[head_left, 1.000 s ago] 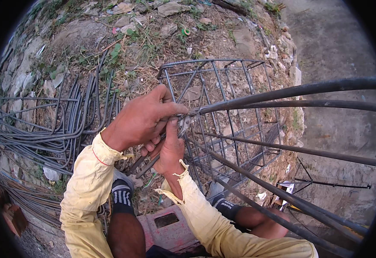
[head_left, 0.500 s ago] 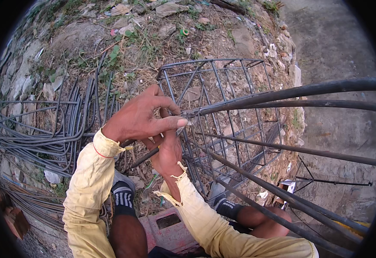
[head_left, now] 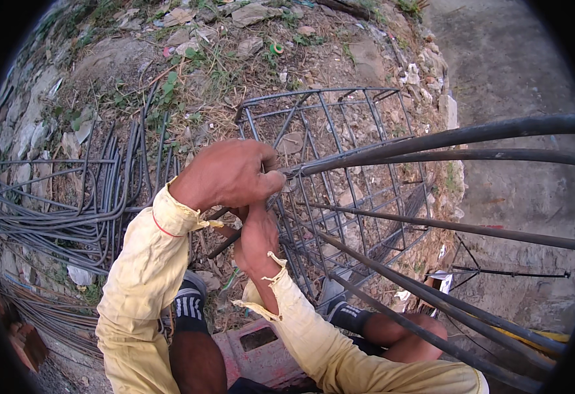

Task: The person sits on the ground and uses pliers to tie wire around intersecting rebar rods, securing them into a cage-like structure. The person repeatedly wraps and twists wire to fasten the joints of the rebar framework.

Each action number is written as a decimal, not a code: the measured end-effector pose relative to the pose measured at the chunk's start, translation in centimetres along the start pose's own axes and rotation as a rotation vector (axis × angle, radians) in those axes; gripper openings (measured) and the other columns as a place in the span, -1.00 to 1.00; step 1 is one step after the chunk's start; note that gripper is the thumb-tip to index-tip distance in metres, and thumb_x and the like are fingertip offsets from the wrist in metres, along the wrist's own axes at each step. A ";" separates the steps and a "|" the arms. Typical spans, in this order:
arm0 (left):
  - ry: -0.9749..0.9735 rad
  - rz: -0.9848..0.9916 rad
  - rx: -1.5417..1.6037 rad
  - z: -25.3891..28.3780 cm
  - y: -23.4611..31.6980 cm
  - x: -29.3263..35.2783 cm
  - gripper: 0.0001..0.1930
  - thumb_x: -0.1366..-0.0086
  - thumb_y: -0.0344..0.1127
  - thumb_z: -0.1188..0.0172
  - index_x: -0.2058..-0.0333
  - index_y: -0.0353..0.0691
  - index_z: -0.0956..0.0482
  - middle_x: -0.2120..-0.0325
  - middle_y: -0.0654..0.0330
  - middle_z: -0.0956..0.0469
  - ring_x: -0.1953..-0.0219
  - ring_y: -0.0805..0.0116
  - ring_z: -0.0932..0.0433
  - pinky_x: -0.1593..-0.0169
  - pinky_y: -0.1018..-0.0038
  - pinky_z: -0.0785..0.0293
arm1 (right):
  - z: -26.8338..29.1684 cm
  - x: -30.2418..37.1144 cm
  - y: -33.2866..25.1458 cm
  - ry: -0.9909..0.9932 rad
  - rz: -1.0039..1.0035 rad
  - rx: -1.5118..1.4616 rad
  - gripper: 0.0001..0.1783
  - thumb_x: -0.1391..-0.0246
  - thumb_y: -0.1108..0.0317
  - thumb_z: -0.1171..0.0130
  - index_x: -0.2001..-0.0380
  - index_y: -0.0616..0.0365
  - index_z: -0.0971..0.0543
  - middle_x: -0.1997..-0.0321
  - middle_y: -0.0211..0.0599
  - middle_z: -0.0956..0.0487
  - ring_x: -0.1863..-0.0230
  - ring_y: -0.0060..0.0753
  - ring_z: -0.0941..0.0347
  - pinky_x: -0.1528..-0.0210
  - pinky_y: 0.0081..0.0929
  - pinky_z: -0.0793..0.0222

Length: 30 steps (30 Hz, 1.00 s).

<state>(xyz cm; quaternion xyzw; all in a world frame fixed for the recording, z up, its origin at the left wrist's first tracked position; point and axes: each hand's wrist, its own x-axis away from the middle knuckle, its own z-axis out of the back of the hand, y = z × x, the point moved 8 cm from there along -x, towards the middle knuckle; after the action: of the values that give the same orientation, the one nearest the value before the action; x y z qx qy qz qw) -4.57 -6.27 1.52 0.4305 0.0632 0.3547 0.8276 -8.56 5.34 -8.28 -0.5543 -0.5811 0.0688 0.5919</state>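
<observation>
My left hand (head_left: 231,174) is closed, its thumb and fingers pinched at the tied joint where a long dark steel bar (head_left: 445,136) meets the rebar cage. What is between the fingertips is too small to make out. Directly beneath, my right hand (head_left: 259,241) is raised with bent fingers, mostly covered by the left hand; what it grips is hidden. A short bar end (head_left: 223,245) sticks out to the left of the right hand. The rebar cage (head_left: 322,115), made of thin rods and square ties, lies just beyond and to the right of both hands.
More long bars (head_left: 392,274) run off to the right. Bent steel stirrups (head_left: 103,210) are heaped at left, above wire coils (head_left: 57,302) and bricks (head_left: 28,345). Between my legs is a worn pink seat-like block (head_left: 264,358). A small black tripod (head_left: 478,270) stands on concrete at right.
The left hand has rolled over and its fingers have closed up; the gap between thumb and forefinger is gone. My right hand now sits more hidden under it.
</observation>
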 end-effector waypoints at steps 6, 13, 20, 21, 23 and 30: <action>0.014 -0.044 0.085 0.2 0.7 0.1 -0.57 -0.18 0.02 -0.15 0.27 -0.28 -0.64 0.39 -0.13 -0.61 0.30 -0.13 -0.60 0.16 0.12 -0.49 | -1.4 0.7 -0.3 -0.173 -0.062 -0.134 -0.48 -0.33 0.01 0.04 -0.13 0.20 -0.34 0.00 -0.19 -0.47 0.02 -0.24 -0.51 0.22 -0.03 -0.69; -0.115 -0.025 0.094 -1.4 1.0 -1.0 -0.54 -0.31 0.05 -0.13 0.18 -0.29 -0.64 0.45 0.05 -0.61 0.36 0.17 -0.58 0.23 0.29 -0.46 | 0.6 1.6 2.7 -0.192 -0.259 0.112 -0.49 -0.34 0.07 0.05 -0.20 0.15 -0.26 -0.05 -0.22 -0.43 0.02 -0.27 -0.51 0.30 -0.06 -0.68; -0.322 0.029 0.472 -3.7 -1.6 -2.8 -0.70 -0.28 -0.07 -0.23 0.27 -0.22 -0.68 0.58 0.32 -0.54 0.47 0.52 -0.45 0.31 0.47 -0.36 | 3.4 6.1 4.5 -0.394 0.216 0.965 -0.54 -0.40 0.13 0.16 -0.18 0.18 -0.43 -0.12 -0.16 -0.38 -0.14 -0.18 -0.37 -0.22 -0.28 -0.24; -0.301 0.011 0.475 -3.6 -1.5 -2.8 -0.70 -0.27 -0.09 -0.24 0.27 -0.22 -0.67 0.58 0.32 -0.54 0.47 0.52 -0.45 0.30 0.47 -0.37 | 3.6 6.9 3.9 -0.373 0.336 0.953 -0.55 -0.40 0.15 0.15 -0.16 0.19 -0.45 -0.15 -0.13 -0.36 -0.18 -0.16 -0.34 -0.27 -0.24 -0.18; -0.185 -0.032 0.428 -3.1 -1.2 -2.9 -0.74 -0.24 -0.13 -0.24 0.31 -0.23 -0.67 0.57 0.25 -0.56 0.48 0.42 -0.48 0.30 0.42 -0.39 | 3.8 7.9 2.9 -0.332 0.555 0.930 -0.57 -0.39 0.17 0.15 -0.12 0.20 -0.48 -0.22 -0.07 -0.30 -0.25 -0.11 -0.27 -0.33 -0.19 -0.10; 0.361 -0.341 -0.033 -1.3 1.2 -0.7 -0.86 -0.15 -0.31 -0.28 0.28 -0.12 -0.65 0.47 0.22 -0.49 0.35 0.19 -0.52 0.29 0.28 -0.44 | 2.5 6.9 -2.3 -0.359 0.736 0.699 -0.58 -0.40 0.21 0.15 -0.14 0.27 -0.40 -0.33 -0.06 -0.26 -0.31 -0.22 -0.23 -0.31 -0.23 -0.16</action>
<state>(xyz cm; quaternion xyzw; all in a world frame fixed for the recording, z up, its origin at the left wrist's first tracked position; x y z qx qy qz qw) -6.29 -5.35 1.49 0.3297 0.2758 0.2820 0.8577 -9.55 10.93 -3.11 -0.4707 -0.3827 0.5547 0.5694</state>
